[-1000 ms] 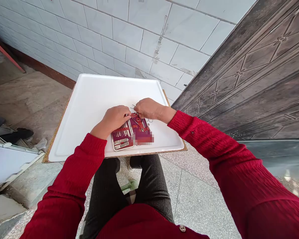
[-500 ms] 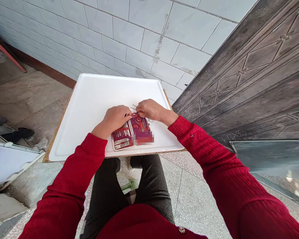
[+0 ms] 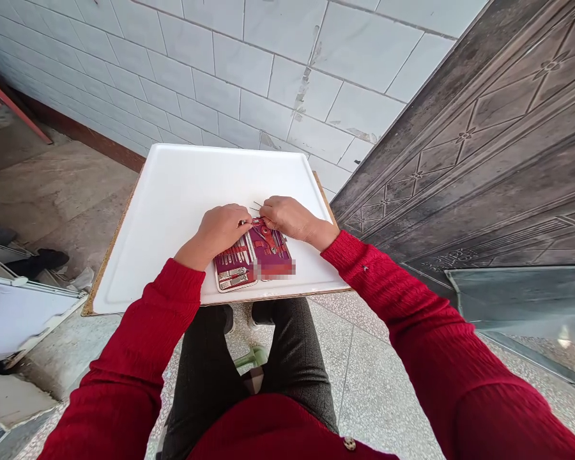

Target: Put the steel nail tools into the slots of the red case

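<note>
An open manicure set case (image 3: pixel 256 271) with a dark red lining lies near the front edge of a white tray-like tabletop (image 3: pixel 172 191). Nail clippers (image 3: pixel 232 278) and several slim metal tools sit in its left half; a red-handled tool (image 3: pixel 268 237) is in the right half. My left hand (image 3: pixel 223 225) is closed, thumb and fingers pinching at the case's top edge by the fold. My right hand (image 3: pixel 287 216) pinches close beside it at the upper right; its fingertips hide what they hold. Thin metal tips (image 3: pixel 257 206) show just left of its knuckles.
A white tiled wall (image 3: pixel 249 76) rises behind the table. To the right stands a dark patterned metal door (image 3: pixel 460 140). My legs (image 3: pixel 287 364) are under the table's front edge, with a green object (image 3: pixel 253 358) between them. Clutter and a white panel (image 3: pixel 23 313) are at left.
My right hand has shifted slightly down and toward the left. The loop-shaped metal piece seen beside it earlier is now out of sight. My left hand stays almost in place.
</note>
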Available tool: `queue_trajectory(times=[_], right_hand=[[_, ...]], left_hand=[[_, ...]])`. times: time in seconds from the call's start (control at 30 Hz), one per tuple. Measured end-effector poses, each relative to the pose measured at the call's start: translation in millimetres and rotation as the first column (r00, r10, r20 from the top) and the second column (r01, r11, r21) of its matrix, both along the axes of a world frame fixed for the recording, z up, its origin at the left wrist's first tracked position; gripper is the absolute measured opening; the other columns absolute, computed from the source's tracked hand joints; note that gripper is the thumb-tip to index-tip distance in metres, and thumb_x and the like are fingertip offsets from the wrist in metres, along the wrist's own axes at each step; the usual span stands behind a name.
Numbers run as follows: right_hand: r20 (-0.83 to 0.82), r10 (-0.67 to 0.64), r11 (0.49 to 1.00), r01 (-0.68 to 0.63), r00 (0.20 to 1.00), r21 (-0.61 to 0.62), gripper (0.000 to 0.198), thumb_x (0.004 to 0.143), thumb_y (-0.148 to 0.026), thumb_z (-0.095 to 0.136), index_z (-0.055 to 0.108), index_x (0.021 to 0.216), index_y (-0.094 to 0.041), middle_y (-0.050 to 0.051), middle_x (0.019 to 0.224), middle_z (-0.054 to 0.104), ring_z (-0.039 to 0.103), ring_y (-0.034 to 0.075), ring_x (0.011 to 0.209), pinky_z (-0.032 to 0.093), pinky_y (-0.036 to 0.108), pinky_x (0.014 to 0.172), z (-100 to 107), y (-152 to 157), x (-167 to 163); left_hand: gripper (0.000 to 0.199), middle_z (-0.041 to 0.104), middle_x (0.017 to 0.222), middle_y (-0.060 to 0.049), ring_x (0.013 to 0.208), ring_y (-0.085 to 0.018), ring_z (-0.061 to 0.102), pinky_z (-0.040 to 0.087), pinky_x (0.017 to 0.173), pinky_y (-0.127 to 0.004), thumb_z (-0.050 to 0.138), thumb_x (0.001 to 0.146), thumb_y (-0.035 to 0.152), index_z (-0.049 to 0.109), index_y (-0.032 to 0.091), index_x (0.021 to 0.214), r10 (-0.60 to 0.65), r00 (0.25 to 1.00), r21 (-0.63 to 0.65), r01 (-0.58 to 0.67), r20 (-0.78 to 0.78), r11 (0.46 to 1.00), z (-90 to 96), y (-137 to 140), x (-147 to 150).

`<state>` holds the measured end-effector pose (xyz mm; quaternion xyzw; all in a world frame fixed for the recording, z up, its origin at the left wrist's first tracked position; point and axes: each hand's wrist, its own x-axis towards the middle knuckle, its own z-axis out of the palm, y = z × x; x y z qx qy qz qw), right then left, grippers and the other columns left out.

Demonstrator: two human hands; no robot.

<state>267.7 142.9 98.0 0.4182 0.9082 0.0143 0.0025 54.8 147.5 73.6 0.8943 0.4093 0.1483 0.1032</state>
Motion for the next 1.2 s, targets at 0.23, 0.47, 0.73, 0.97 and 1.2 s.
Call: queue_trajectory(times=[0.23, 0.47, 0.73, 0.97, 1.2], right_hand=[[-0.038, -0.105, 0.994, 0.106, 0.994, 0.028, 0.023, 0.103, -0.015, 0.05, 0.073, 0.102, -0.012, 0.014, 0.106, 0.072, 0.056, 0.025, 0.096, 0.032, 0.035, 0.073, -8.5, -10.4, -3.0], [-0.19, -0.224, 0.97, 0.238, 0.956, 0.057, 0.033, 0.109, -0.025, 0.044, 0.074, 0.102, -0.016, 0.013, 0.111, 0.072, 0.056, 0.025, 0.105, 0.033, 0.034, 0.073, -26.5, -20.1, -2.7], [-0.525, -0.25, 0.951, 0.309, 0.813, 0.025, 0.03, 0.106, -0.027, 0.047, 0.075, 0.11, -0.018, 0.011, 0.113, 0.073, 0.062, 0.023, 0.107, 0.044, 0.033, 0.089, -38.5, -10.7, 18.6], [-0.656, -0.514, 0.774, 0.629, 0.553, -0.077, 0.03, 0.099, -0.024, 0.048, 0.078, 0.099, -0.017, 0.008, 0.1, 0.076, 0.065, 0.022, 0.09, 0.047, 0.033, 0.083, -35.4, 15.7, 63.9], [-0.579, -0.594, 0.745, 0.654, 0.559, -0.132, 0.025, 0.095, -0.021, 0.053, 0.078, 0.093, -0.018, 0.007, 0.096, 0.077, 0.064, 0.02, 0.084, 0.043, 0.031, 0.075, -29.9, 12.2, 65.7]], left_hand=[[0.02, 0.077, 0.109, -0.002, 0.101, -0.021, 0.067, 0.047, 0.078, -0.032, 0.053, 0.098, 0.025, 0.073, 0.024, 0.094, 0.018, 1.0, -0.023, -0.019, -0.012, 1.0, 1.9, -0.5, 1.3], [0.022, 0.077, 0.122, -0.003, 0.108, -0.025, 0.069, 0.051, 0.085, -0.035, 0.058, 0.098, 0.028, 0.075, 0.027, 0.111, 0.085, 0.996, -0.009, -0.085, -0.02, 0.996, 0.1, -0.8, 1.6], [0.029, 0.074, 0.133, -0.001, 0.121, -0.025, 0.068, 0.055, 0.096, -0.037, 0.052, 0.102, 0.028, 0.076, 0.03, 0.117, -0.047, 0.998, 0.033, 0.046, 0.044, 0.998, -7.7, 3.8, -1.6], [0.027, 0.075, 0.13, -0.002, 0.116, -0.024, 0.07, 0.057, 0.089, -0.036, 0.051, 0.102, 0.033, 0.077, 0.028, 0.109, -0.003, 1.0, 0.018, 0.003, 0.028, 1.0, 0.5, 3.2, 1.2], [0.028, 0.076, 0.127, -0.002, 0.113, -0.025, 0.071, 0.057, 0.089, -0.039, 0.048, 0.102, 0.035, 0.075, 0.028, 0.104, -0.001, 1.0, -0.007, 0.001, 0.018, 1.0, 2.1, 4.5, 1.0]])
